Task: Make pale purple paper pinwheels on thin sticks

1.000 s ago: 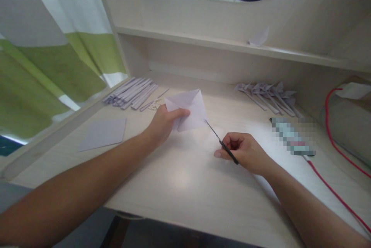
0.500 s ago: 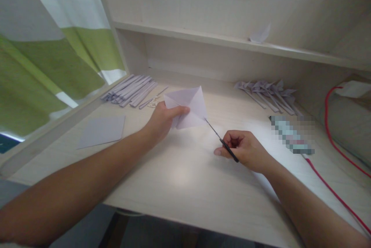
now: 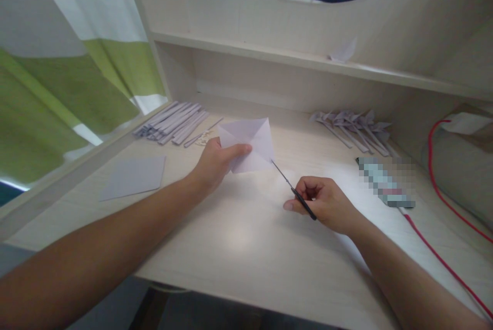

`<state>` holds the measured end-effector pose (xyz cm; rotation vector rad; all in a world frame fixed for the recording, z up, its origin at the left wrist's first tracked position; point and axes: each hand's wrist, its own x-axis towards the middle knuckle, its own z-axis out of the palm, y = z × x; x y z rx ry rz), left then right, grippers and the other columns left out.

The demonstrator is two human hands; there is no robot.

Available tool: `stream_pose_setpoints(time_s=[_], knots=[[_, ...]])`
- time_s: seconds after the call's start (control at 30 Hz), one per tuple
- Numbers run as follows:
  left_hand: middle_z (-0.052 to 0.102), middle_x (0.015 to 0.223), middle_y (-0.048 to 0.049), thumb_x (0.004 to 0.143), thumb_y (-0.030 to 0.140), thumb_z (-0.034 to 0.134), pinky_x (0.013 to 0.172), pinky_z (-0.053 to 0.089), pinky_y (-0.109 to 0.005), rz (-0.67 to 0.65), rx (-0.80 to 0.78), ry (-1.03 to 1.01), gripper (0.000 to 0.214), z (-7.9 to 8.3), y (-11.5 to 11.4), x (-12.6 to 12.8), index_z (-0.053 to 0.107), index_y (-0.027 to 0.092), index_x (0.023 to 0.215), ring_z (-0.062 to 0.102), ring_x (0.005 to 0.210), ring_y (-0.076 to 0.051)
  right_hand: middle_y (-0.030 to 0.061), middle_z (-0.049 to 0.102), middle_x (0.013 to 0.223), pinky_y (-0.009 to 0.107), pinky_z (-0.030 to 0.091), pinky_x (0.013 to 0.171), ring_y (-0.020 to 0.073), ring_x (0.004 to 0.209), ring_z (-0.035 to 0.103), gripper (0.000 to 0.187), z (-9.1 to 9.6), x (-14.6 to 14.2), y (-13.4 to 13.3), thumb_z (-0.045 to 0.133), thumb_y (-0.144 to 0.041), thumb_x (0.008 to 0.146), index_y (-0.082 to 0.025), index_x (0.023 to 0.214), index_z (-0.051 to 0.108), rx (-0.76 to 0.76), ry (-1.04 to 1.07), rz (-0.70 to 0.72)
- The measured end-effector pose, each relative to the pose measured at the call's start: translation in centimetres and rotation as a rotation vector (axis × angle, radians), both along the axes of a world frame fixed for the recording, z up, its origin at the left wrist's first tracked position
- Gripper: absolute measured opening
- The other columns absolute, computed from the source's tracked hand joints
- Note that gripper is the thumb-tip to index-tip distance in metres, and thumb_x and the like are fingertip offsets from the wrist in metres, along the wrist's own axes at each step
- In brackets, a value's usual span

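Observation:
A square sheet of pale paper (image 3: pixel 258 137) with diagonal creases is pinched in my left hand (image 3: pixel 221 160), thumb on top, above the middle of the desk. My right hand (image 3: pixel 323 201) is closed on black-handled scissors (image 3: pixel 304 204). Their thin blades point up and left, and the tips meet the paper's lower right corner. Whether the blades have cut into it I cannot tell. To the left of my left forearm lies a flat stack of square paper (image 3: pixel 134 178).
Rolled paper sticks (image 3: pixel 173 122) lie in a pile at the back left, beside small pale bits (image 3: pixel 203 138). Paper pinwheels (image 3: pixel 356 127) on sticks rest at the back right. A phone (image 3: pixel 385 183), blurred out, has a red cable (image 3: pixel 442 258). A paper piece (image 3: pixel 344 52) sits on the shelf (image 3: pixel 246 51).
The view has tilted slightly, so everything sits a little lower. My hands, the paper and the scissors keep nearly the same positions, with the blade tips still at the paper's corner.

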<state>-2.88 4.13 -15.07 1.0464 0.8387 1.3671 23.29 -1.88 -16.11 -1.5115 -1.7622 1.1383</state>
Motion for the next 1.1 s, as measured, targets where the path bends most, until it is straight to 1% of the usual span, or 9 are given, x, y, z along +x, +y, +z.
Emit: stream_pose_setpoints(time_s=[0.2, 0.37, 0.57, 0.77, 0.9, 1.0, 1.1], knots=[[0.078, 0.085, -0.0049, 0.063, 0.029, 0.092, 0.068, 0.051, -0.03, -0.003, 0.0, -0.013, 0.037, -0.14, 0.06, -0.02, 0.077, 0.014, 0.094, 0.069, 0.072, -0.02, -0.0065, 0.045, 0.058, 0.027, 0.025, 0.052, 0.0106, 0.057, 0.036, 0.059, 0.05, -0.02, -0.06, 0.095, -0.061, 0.064, -0.021, 0.064, 0.051, -0.002, -0.008, -0.007], [0.079, 0.087, -0.0061, 0.063, 0.03, 0.093, 0.07, 0.052, -0.03, -0.004, 0.001, -0.004, 0.039, -0.32, 0.2, -0.05, 0.077, 0.013, 0.095, 0.07, 0.075, -0.021, -0.0066, 0.044, 0.058, 0.027, 0.025, 0.052, 0.0104, 0.056, 0.035, 0.057, 0.25, -0.06, -0.06, 0.094, -0.058, 0.067, -0.021, 0.063, 0.052, 0.009, -0.013, 0.006], [0.08, 0.092, -0.0063, 0.062, 0.028, 0.094, 0.073, 0.054, -0.031, 0.001, 0.004, -0.028, 0.038, -0.58, 0.49, -0.04, 0.078, 0.015, 0.094, 0.072, 0.078, -0.021, -0.0071, 0.042, 0.058, 0.027, 0.023, 0.051, 0.0099, 0.055, 0.034, 0.056, -0.05, 0.07, 0.01, 0.094, -0.057, 0.067, -0.022, 0.063, 0.05, 0.043, -0.02, -0.005], [0.08, 0.093, -0.0066, 0.062, 0.028, 0.093, 0.073, 0.055, -0.032, -0.012, -0.006, -0.016, 0.039, -0.4, 0.38, -0.05, 0.078, 0.015, 0.096, 0.072, 0.079, -0.022, -0.0074, 0.042, 0.057, 0.028, 0.023, 0.051, 0.0098, 0.055, 0.034, 0.055, -0.15, -0.07, 0.04, 0.094, -0.055, 0.067, -0.022, 0.063, 0.051, 0.02, -0.001, -0.013], [0.08, 0.092, -0.0058, 0.062, 0.028, 0.093, 0.074, 0.055, -0.031, -0.003, -0.002, -0.03, 0.04, -0.32, 0.37, -0.03, 0.078, 0.015, 0.096, 0.072, 0.079, -0.021, -0.0073, 0.045, 0.058, 0.028, 0.024, 0.051, 0.0102, 0.055, 0.036, 0.052, -0.27, 0.07, 0.09, 0.095, -0.052, 0.068, -0.022, 0.066, 0.053, -0.004, 0.031, -0.01], [0.08, 0.092, -0.006, 0.062, 0.028, 0.093, 0.076, 0.056, -0.032, -0.007, 0.0, -0.034, 0.04, -0.33, 0.43, 0.01, 0.078, 0.015, 0.097, 0.073, 0.081, -0.022, -0.007, 0.045, 0.06, 0.028, 0.025, 0.052, 0.0107, 0.057, 0.037, 0.053, -0.34, 0.23, 0.1, 0.095, -0.053, 0.069, -0.021, 0.065, 0.053, 0.006, 0.022, -0.004], [0.08, 0.09, -0.0059, 0.061, 0.027, 0.091, 0.075, 0.056, -0.033, -0.002, -0.007, -0.023, 0.039, -0.3, 0.47, 0.03, 0.077, 0.016, 0.095, 0.073, 0.078, -0.022, -0.007, 0.044, 0.06, 0.028, 0.025, 0.053, 0.0109, 0.058, 0.036, 0.055, -0.4, 0.32, 0.1, 0.095, -0.055, 0.069, -0.021, 0.065, 0.052, 0.018, 0.0, -0.003]])
